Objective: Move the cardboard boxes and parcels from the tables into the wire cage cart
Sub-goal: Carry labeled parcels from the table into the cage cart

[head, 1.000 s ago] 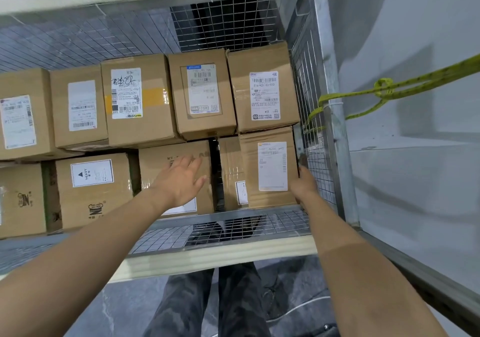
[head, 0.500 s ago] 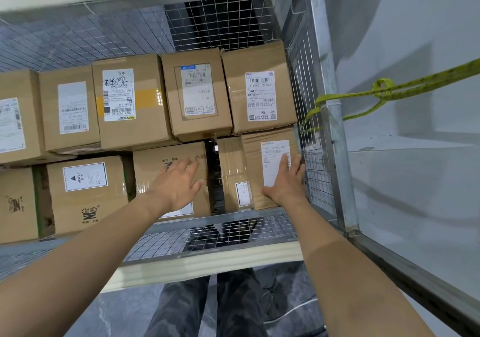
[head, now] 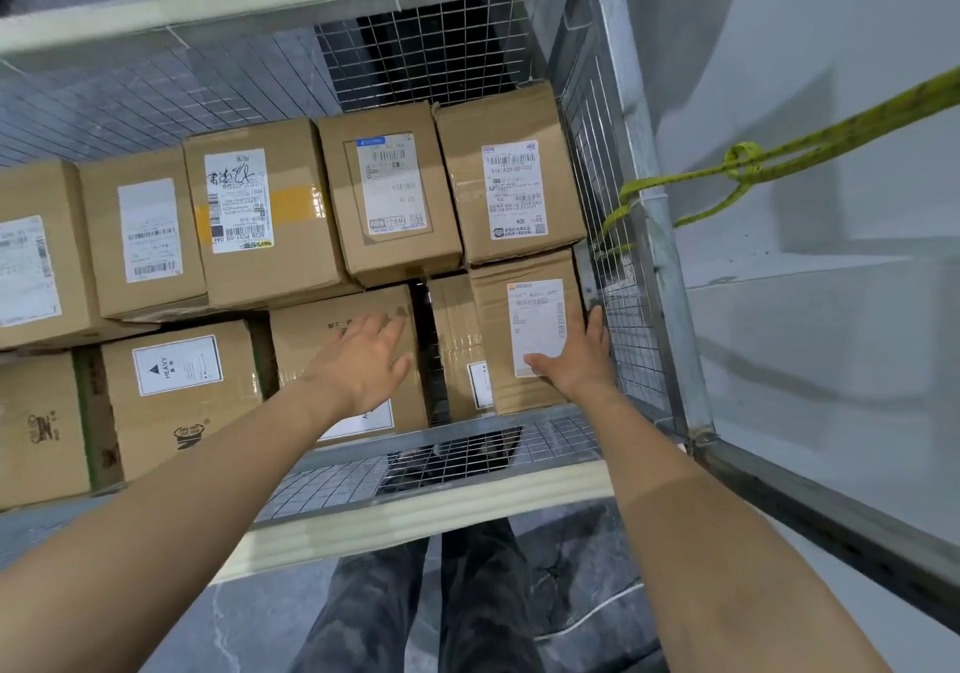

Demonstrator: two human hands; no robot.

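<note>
Cardboard on corner box (head: 496, 319) looks stiff, prob light, label slick: grip side edges; R hand (head: 576, 360) lies flat on it, L hand (head: 363, 355) spread open over neighbour box (head: 301, 340).

Brown cardboard boxes (head: 395, 205) with white labels (head: 537, 327), silver wire cage (head: 644, 205), yellow-green rope (head: 779, 158), dark camouflage trousers (head: 415, 610).

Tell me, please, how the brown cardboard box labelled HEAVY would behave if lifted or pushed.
The brown cardboard box labelled HEAVY is probably weighty for its size, going by that label. Its flat faces and square edges suggest stiffness. Packed close beside the neighbouring brown cardboard box, it would likely resist sideways pushing.
</note>
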